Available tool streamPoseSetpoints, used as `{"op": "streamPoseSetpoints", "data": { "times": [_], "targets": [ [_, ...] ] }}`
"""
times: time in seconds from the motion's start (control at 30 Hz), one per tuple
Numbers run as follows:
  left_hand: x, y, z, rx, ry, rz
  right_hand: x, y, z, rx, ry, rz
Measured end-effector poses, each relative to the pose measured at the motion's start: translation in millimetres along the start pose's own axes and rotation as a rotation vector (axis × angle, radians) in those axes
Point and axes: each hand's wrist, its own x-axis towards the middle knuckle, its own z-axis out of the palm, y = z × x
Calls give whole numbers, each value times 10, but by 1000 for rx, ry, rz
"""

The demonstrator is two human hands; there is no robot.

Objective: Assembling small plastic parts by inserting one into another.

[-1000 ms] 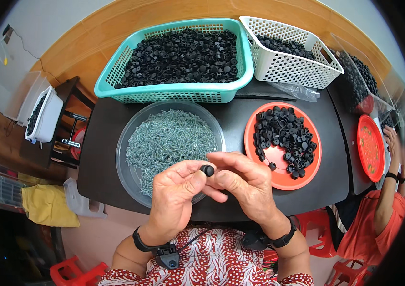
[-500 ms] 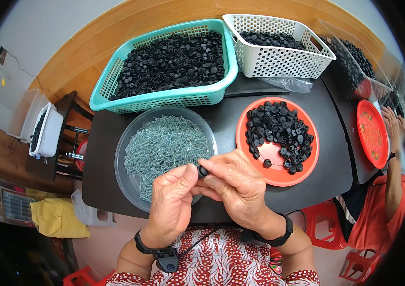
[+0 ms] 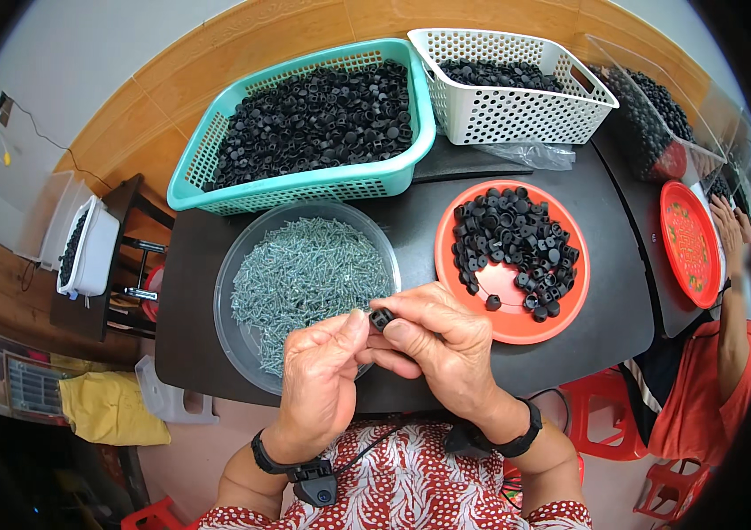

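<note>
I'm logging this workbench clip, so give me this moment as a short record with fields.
left hand: left hand pinches a small black cap with the right
right hand: right hand grips the same cap
below the hands: clear bowl of screws
right of the bowl: orange plate with black caps
behind: teal basket and white basket of caps

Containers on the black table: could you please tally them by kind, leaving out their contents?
Baskets: 2, a teal basket and a white basket
Orange plates: 2, near plate, far plate
Clear round tub of screws: 1
Total: 5
</note>
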Motion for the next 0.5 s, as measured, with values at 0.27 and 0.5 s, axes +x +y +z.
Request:
{"op": "streamPoseSetpoints", "data": {
  "times": [0.27,0.5],
  "targets": [
    [-15,-24,-21,108,-23,8,-39,18,-3,84,-19,123],
    [-32,-71,8,159,14,34,-93,67,-13,50,-24,81]
  ]
}}
